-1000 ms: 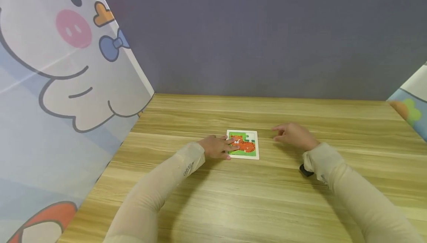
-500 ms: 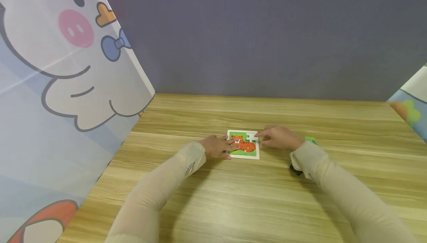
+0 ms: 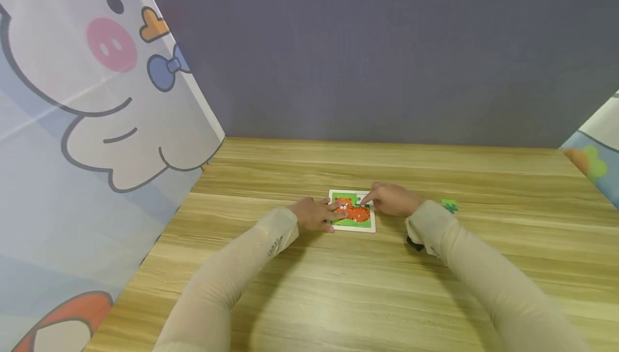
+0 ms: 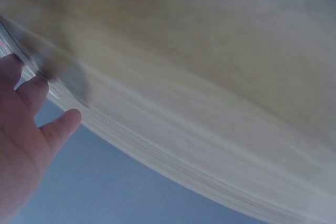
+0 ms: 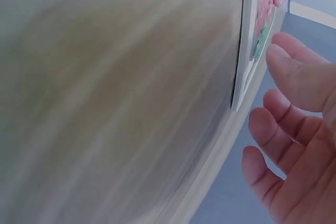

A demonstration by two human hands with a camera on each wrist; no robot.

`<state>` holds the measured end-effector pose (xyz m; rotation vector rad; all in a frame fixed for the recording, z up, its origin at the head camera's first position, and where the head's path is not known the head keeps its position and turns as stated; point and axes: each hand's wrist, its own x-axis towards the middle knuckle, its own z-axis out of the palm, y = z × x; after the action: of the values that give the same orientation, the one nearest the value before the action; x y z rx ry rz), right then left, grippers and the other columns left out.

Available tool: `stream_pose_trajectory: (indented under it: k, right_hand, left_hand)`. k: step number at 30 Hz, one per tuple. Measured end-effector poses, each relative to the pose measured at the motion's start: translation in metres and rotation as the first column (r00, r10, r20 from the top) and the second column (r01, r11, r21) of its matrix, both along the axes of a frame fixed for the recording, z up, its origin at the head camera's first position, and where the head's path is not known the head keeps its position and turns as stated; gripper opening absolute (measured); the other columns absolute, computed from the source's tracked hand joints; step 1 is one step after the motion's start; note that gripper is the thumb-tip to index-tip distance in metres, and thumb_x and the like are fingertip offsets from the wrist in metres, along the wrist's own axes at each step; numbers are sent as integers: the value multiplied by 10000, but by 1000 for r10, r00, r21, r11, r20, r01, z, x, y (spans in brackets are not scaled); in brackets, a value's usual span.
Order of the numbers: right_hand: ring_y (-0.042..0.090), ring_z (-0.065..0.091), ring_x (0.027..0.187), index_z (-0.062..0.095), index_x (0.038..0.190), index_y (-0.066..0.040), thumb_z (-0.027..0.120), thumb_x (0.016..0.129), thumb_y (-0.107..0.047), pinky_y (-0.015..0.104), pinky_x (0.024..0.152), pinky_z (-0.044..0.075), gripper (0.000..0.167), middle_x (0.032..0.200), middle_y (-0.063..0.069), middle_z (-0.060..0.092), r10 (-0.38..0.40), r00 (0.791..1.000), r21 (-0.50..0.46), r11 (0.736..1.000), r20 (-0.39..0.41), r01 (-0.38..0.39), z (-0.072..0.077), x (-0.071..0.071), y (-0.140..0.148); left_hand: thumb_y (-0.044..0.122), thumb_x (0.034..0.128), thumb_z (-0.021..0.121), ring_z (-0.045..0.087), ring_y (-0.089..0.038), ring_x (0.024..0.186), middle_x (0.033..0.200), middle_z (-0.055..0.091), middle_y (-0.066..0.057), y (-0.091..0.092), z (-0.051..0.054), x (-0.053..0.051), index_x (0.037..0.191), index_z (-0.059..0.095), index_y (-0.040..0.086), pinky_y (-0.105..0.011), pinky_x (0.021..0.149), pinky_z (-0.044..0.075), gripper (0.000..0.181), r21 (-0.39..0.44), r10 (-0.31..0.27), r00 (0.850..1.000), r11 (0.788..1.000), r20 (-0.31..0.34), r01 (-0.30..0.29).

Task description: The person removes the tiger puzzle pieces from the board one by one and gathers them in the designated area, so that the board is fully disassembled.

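A small square jigsaw puzzle (image 3: 359,214) with an orange tiger on green lies in a white frame on the table. My left hand (image 3: 311,214) rests with spread fingers on its left side. From the right, my right hand (image 3: 394,200) reaches over the frame, its index fingertip at the white gap in the upper right corner. In the right wrist view, the thumb and index finger are close together and the other fingers bend loosely; no piece shows between them. A loose green puzzle piece (image 3: 449,205) lies on the table beyond the right wrist.
The wooden table (image 3: 309,293) meets a dark grey panel (image 3: 377,56) at the back. A cartoon-printed panel (image 3: 116,137) borders the left side, and another printed panel (image 3: 597,158) stands at the far right.
My right hand has moved left from beside the puzzle to its upper right corner, uncovering the loose green piece. My left hand has stayed on the puzzle.
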<state>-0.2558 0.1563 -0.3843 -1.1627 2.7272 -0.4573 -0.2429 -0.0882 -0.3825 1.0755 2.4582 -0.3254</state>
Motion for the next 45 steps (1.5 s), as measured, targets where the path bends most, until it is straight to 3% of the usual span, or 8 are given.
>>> stream_pose_trajectory:
  k: [11,24,28,33,38,45]
  right_hand:
    - [93,516,694,711,1118,-13,693,850,-22,239,627,472,269,852,5,546,-97,989,59,994,112,91,-2,0,-7]
    - [124,553,771,706,1073,-17,714,847,-66,323,722,511,232,910,18,583,-138,979,69,989,153,129,1,-2,-10]
    - [141,510,734,700,1012,-44,703,855,-68,310,658,460,159,846,12,559,-157,968,21,988,195,156,3,-2,-10]
    - [134,529,734,682,901,-55,649,888,-46,317,678,463,37,824,-3,616,-132,957,-99,982,259,163,1,-3,-7]
    - [114,552,722,662,855,-48,632,900,-33,300,671,474,56,799,-2,651,-108,948,-167,972,300,164,-1,-5,-6]
    - [124,547,636,656,887,-35,600,912,-6,289,607,464,68,731,13,640,-138,917,-188,957,373,220,-1,-3,-5]
  left_hand:
    - [519,953,402,182,-220,1438,1587,103,47,1,-2,1,1523,212,353,-442,1103,305,623,6,-15,1000,1000,-10,15]
    - [510,959,415,180,-218,1440,1587,141,46,2,-1,0,1527,214,349,-455,1091,322,624,4,-12,1000,1000,-9,12]
    - [509,961,418,176,-214,1441,1588,134,57,2,-1,-1,1527,211,352,-465,1090,318,623,-1,-3,1000,1000,-1,3]
    - [503,967,413,178,-220,1441,1590,116,61,2,-1,-1,1527,214,350,-484,1098,300,614,-6,-6,1000,1000,4,6]
    - [510,966,408,175,-220,1442,1590,117,62,2,-2,-2,1528,206,354,-475,1093,311,617,-10,-7,1000,1000,4,7]
    - [523,965,394,171,-211,1441,1589,109,51,2,0,-3,1529,189,359,-464,1094,315,622,-24,-16,1000,1000,-7,15]
